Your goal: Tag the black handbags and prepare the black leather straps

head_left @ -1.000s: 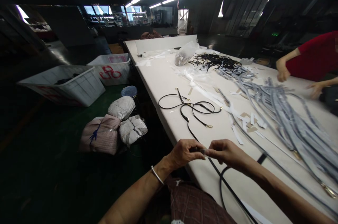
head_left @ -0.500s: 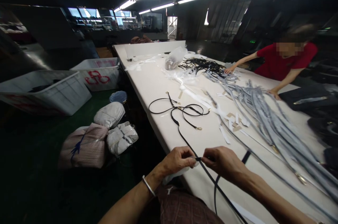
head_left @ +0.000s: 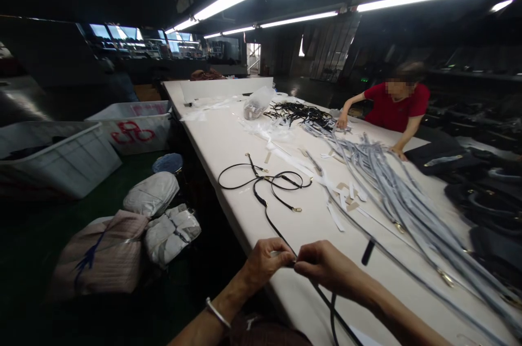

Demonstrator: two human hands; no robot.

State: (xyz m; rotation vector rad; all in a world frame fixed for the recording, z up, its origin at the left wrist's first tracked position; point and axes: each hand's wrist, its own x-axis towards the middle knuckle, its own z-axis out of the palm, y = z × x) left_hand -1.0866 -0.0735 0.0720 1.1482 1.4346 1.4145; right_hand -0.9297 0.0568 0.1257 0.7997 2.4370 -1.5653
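At the near edge of the long white table (head_left: 228,144), my left hand (head_left: 264,262) and my right hand (head_left: 322,266) meet fingertip to fingertip. Both pinch the same thin black strap (head_left: 272,223). The strap runs away from my fingers across the table to several black loops with gold clips (head_left: 269,180), and another length of it hangs down below my right wrist. A silver bangle sits on my left wrist.
A big sheaf of grey straps (head_left: 408,199) lies along the table's right side, with paper strips (head_left: 342,193) beside it. Black straps (head_left: 297,112) and a plastic bag (head_left: 256,102) lie farther back. A person in red (head_left: 395,109) leans on the far side. White crates (head_left: 57,158) and stuffed bags (head_left: 150,193) stand on the floor to the left.
The view has swung right and up, bringing the person in red fully into sight. My hands have stayed pinched together on the black strap, sliding slightly lower in view.
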